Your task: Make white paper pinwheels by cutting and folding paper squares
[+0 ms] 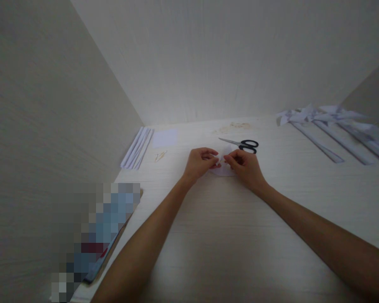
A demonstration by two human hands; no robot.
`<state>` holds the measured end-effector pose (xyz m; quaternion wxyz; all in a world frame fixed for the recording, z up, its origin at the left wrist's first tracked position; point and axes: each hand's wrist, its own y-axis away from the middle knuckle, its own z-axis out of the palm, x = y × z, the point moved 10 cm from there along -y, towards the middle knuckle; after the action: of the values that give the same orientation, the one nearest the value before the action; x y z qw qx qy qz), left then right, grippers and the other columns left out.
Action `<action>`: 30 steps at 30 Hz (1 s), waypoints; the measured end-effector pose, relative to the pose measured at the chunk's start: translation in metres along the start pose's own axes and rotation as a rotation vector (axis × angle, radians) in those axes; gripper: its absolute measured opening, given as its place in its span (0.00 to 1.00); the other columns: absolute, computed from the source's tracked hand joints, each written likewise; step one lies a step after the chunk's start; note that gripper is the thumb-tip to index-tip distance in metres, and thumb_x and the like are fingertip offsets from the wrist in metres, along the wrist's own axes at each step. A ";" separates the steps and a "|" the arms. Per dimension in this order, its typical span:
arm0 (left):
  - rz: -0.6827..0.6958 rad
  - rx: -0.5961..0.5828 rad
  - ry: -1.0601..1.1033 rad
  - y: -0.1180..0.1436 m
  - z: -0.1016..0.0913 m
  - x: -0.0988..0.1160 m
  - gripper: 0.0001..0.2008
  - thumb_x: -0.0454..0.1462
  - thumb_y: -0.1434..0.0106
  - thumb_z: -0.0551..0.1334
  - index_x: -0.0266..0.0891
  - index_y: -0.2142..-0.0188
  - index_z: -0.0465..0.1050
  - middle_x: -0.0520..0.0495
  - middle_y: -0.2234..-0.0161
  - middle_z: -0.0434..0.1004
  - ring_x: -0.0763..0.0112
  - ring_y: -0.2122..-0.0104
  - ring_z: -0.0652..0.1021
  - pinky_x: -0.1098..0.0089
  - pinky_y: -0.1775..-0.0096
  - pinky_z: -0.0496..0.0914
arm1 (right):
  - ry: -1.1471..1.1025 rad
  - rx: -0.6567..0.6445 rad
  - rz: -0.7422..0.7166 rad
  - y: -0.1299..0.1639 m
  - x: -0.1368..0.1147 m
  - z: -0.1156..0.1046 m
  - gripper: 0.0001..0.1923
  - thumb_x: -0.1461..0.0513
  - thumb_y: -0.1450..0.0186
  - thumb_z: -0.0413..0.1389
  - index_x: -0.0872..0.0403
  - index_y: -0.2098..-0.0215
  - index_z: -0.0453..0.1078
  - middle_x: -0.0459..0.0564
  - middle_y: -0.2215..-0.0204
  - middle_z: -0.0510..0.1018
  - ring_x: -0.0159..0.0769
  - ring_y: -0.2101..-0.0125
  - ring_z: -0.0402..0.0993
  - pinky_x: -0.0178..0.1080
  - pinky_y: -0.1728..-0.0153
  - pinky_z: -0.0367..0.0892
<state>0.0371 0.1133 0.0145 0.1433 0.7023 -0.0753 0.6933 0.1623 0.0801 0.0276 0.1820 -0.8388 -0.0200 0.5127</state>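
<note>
Dim, grey light; table [227, 252] darker toward bottom edge; soft detail; pixelated patch [109, 227] lower left.

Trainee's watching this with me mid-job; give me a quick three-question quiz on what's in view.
1. Multiple choice: what lies just beyond the right hand?
a) a stapler
b) a pair of scissors
c) a cup

2. True or false: the flat square sheet lies to the right of the scissors, as the picture shows it.

3. Fill in: at the fingertips of the left hand and the right hand is a piece of white ____.

Key: 1. b. 2. False; it lies to their left. 3. paper.
</note>
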 end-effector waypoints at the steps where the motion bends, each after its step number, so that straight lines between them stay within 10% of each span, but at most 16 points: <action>1: 0.001 0.005 -0.001 0.000 0.000 0.000 0.06 0.25 0.53 0.61 0.30 0.72 0.69 0.51 0.83 0.72 0.75 0.80 0.75 0.76 0.75 0.70 | 0.004 0.000 -0.002 0.000 -0.001 0.000 0.13 0.56 0.44 0.52 0.57 0.81 0.64 0.43 0.86 0.65 0.26 0.84 0.58 0.31 0.83 0.54; 30: 0.190 -0.153 -0.241 -0.001 0.004 0.016 0.18 0.28 0.53 0.59 0.33 0.59 0.65 0.48 0.76 0.75 0.73 0.74 0.76 0.77 0.76 0.69 | -0.113 0.029 0.030 -0.003 0.004 -0.005 0.12 0.56 0.44 0.52 0.56 0.80 0.64 0.42 0.87 0.65 0.27 0.85 0.61 0.31 0.82 0.55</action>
<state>0.0416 0.1142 0.0307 0.1203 0.7572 -0.2106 0.6065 0.1685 0.0820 0.0270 0.1851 -0.8061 -0.0103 0.5619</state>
